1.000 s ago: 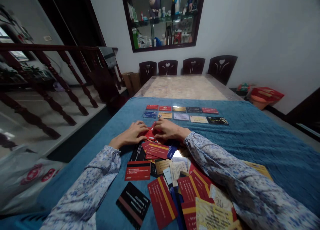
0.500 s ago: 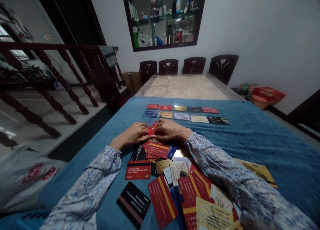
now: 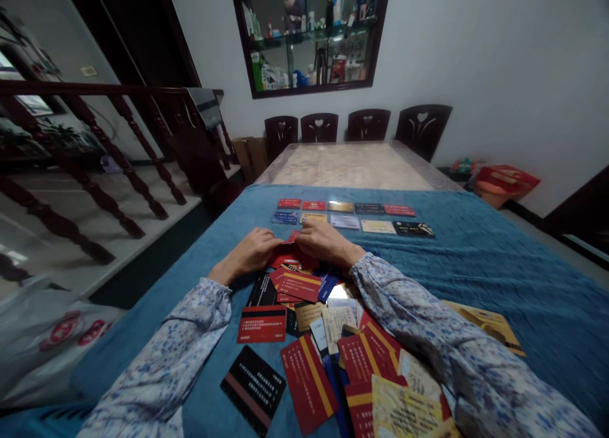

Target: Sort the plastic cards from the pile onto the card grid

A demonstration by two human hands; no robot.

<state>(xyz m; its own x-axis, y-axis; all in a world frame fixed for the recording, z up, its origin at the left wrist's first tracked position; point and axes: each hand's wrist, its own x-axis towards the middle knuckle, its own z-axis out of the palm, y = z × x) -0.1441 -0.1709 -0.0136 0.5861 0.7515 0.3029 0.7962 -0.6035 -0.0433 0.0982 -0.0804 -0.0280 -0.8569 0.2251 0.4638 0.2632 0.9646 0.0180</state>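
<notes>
Between my two hands is a red card point(image 3: 292, 237), mostly covered by my fingers and seen at a slant. My left hand point(image 3: 254, 250) is closed on its left end. From the other side my right hand point(image 3: 328, 242) pinches it, fingers curled. Just below them lie more red cards point(image 3: 288, 258), on the far end of a loose pile. Nearer me the pile holds a maroon card with a gold stripe point(image 3: 309, 384), a black card point(image 3: 254, 389), a red card with a black stripe point(image 3: 262, 324) and a yellow patterned card point(image 3: 404, 409).
Beyond my hands two rows of cards lie on the blue cloth point(image 3: 480, 254), among them a black card point(image 3: 413, 229) and a white card point(image 3: 344, 222). A gold card point(image 3: 488, 327) lies right of my right sleeve. Dark chairs point(image 3: 369, 125) stand at the table's far end.
Both hands have shifted slightly away from me, and the red card between them has tilted up. More of the red cards beneath now shows. The rows of cards stay as they were.
</notes>
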